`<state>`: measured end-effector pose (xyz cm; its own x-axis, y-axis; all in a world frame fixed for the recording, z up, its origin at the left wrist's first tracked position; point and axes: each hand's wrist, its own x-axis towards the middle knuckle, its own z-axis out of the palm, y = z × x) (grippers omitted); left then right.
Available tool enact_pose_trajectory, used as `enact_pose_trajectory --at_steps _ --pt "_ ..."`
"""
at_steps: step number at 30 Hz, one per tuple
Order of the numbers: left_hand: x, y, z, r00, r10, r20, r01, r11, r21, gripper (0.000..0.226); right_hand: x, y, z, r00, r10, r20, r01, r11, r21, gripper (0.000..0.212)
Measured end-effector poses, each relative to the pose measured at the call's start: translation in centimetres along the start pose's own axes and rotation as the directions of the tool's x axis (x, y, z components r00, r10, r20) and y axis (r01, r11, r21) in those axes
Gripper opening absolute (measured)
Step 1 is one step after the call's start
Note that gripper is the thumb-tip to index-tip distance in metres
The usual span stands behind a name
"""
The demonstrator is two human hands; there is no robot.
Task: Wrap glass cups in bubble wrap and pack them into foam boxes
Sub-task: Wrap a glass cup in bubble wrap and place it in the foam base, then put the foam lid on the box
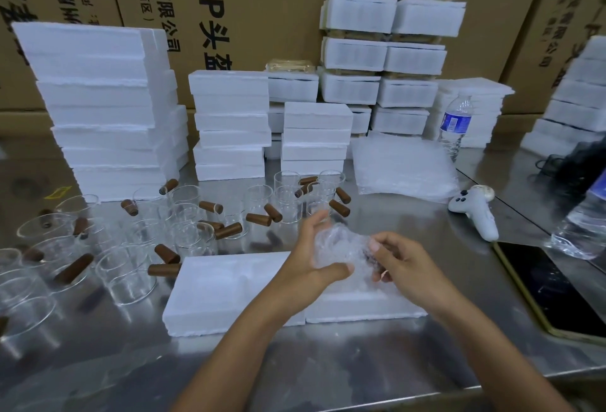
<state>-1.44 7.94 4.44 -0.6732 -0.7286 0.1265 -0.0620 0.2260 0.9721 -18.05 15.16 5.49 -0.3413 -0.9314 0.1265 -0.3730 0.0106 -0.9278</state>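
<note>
Currently, I see both hands gripping one bubble-wrapped cup, which is held in the air between them toward the front edge of the steel table.

Left hand: the thumb lies along the near side of the bundle and the fingers curl round its far side.

Right hand: the thumb and fingers pinch the wrap at the bundle's right end, where something dark shows faintly through the wrap.

The bundle sits over the right half of the open foam box, which lies flat at the front middle of the table. I cannot tell whether the two touch.

Unwrapped glass cups with brown handles stand along the left side. A stack of bubble wrap sheets lies toward the far right, well apart from the hands. Closed foam boxes are stacked along the far edge.
</note>
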Motion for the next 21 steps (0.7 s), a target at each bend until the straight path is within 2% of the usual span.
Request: enact_pose_trajectory --at_steps 3,6,8,10,14,16,18,21 --pt "0.3 0.3 0.2 0.995 -0.103 0.005 0.103 0.994 -0.045 0.053 0.2 0.9 0.0 0.998 0.038 0.039 -0.036 0.998 -0.052 0.016" --pt "0.5 1.0 0.3 0.979 -0.202 -0.037 0.198 0.977 -0.083 0.023 0.5 1.5 0.1 0.997 0.069 -0.044 -0.072 0.995 -0.071 0.007" --pt "0.2 1.4 0.0 0.979 -0.196 -0.058 0.191 0.979 -0.074 0.018 0.7 1.7 0.4 0.988 0.08 -0.136 -0.09 0.993 -0.071 0.007" --pt "-0.3 1.3 -0.8 0.985 -0.142 -0.098 0.139 0.99 -0.03 0.021 0.5 1.9 0.9 0.975 0.045 -0.216 -0.075 0.989 -0.131 0.017" --pt "-2.3 0.8 -2.7 0.97 0.008 -0.244 0.048 0.974 0.223 0.023 -0.6 2.0 1.0 0.899 -0.206 -0.386 0.043 0.92 -0.388 0.031" --pt "-3.7 0.3 -3.5 0.972 0.071 -0.226 0.032 0.906 0.423 0.021 -1.2 2.4 0.7 0.845 -0.283 -0.454 0.074 0.902 -0.425 0.032" --pt "-4.8 0.0 -4.0 0.992 0.023 -0.123 0.053 0.814 0.579 0.024 -1.7 3.3 0.2 0.807 -0.277 -0.521 0.049 0.911 -0.409 0.032" --pt "-5.6 -0.3 -3.9 0.993 -0.12 0.013 0.083 0.752 0.654 0.036 -2.4 4.8 -0.5 0.817 -0.168 -0.552 -0.027 0.945 -0.327 0.033"
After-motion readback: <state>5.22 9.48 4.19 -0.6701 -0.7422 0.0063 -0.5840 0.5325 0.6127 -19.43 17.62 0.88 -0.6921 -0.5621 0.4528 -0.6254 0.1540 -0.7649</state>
